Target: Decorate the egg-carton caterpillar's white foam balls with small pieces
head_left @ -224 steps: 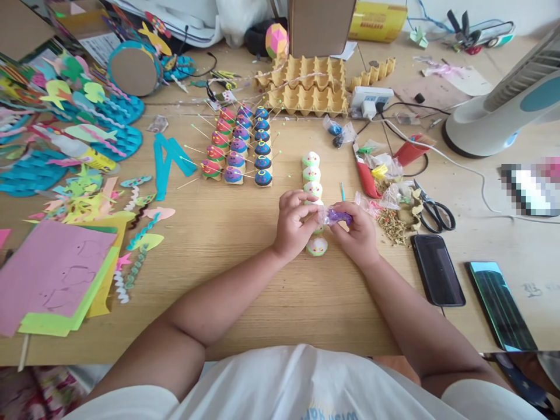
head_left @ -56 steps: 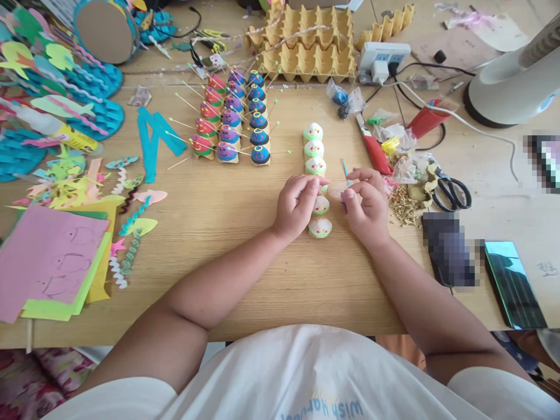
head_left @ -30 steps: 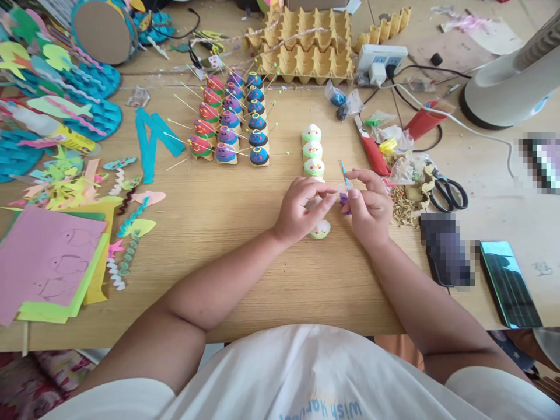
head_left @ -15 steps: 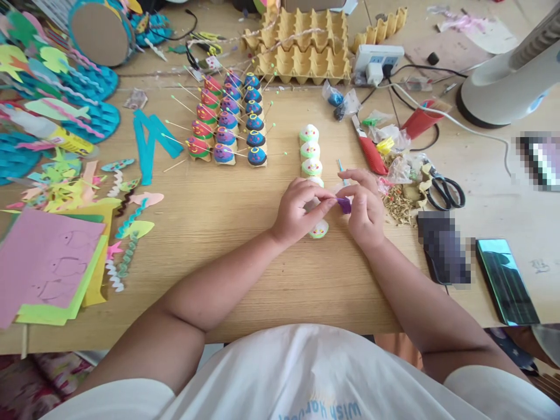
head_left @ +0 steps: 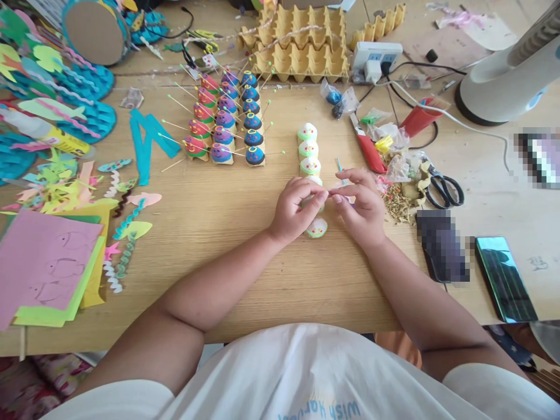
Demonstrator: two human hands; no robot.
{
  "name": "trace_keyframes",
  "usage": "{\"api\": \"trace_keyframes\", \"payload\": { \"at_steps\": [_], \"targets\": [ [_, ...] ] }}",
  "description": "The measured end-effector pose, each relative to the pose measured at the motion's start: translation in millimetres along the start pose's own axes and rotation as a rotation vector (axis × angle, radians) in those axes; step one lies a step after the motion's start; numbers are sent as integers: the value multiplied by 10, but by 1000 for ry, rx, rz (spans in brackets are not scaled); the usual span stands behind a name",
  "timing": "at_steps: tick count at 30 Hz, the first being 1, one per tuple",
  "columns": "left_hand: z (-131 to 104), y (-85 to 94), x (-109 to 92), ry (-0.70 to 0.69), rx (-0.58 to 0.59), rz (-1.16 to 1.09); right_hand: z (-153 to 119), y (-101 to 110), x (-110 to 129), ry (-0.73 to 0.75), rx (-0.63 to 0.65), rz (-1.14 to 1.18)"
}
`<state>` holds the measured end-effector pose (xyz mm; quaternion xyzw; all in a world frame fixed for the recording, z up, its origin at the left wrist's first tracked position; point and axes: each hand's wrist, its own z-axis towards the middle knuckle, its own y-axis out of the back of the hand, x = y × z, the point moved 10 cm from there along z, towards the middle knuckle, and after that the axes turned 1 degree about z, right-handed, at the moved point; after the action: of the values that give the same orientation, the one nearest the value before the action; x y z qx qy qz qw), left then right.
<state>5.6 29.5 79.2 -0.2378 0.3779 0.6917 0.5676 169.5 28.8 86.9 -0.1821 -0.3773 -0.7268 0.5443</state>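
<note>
My left hand (head_left: 295, 210) is closed in a pinch, its fingertips meeting those of my right hand (head_left: 361, 205). What the left fingertips hold is too small to make out. A bit of a soft-looking purple piece (head_left: 351, 200) shows between the right thumb and fingers, mostly covered by them. Under and behind the hands runs a column of white-and-green domed egg-carton cups (head_left: 310, 149) with small painted faces; the nearest cup (head_left: 316, 227) stands just below my left fingers. A thin blue stick (head_left: 338, 165) lies beyond my right fingers.
Painted red, purple and blue cups with pin-like sticks (head_left: 224, 136) stand in columns at centre left. Egg trays (head_left: 301, 61) and a power strip (head_left: 377, 55) are behind. Right lie a red-handled cutter (head_left: 370, 153), scissors (head_left: 445, 189) and phones (head_left: 505, 280); paper sheets (head_left: 56, 262) lie left.
The purple piece, plainly visible between my hands before, is now mostly hidden inside my right fingers. My right thumb and index finger have closed in towards the left fingertips.
</note>
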Motion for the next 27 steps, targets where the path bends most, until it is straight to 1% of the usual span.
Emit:
{"api": "trace_keyframes", "payload": {
  "at_steps": [6, 14, 21, 27],
  "targets": [
    [3, 37, 17, 51, -27, -42, -26, 86, -102, -124, -98, 52],
    [5, 41, 30, 60, -32, -53, -74, 101, -349, -258, -140, 145],
    [0, 44, 53, 74, -31, -47, -36, 91, -349, -224, -122, 94],
    [1, 46, 55, 77, -34, -32, -54, 100, -287, -224, -92, 59]
  ]
}}
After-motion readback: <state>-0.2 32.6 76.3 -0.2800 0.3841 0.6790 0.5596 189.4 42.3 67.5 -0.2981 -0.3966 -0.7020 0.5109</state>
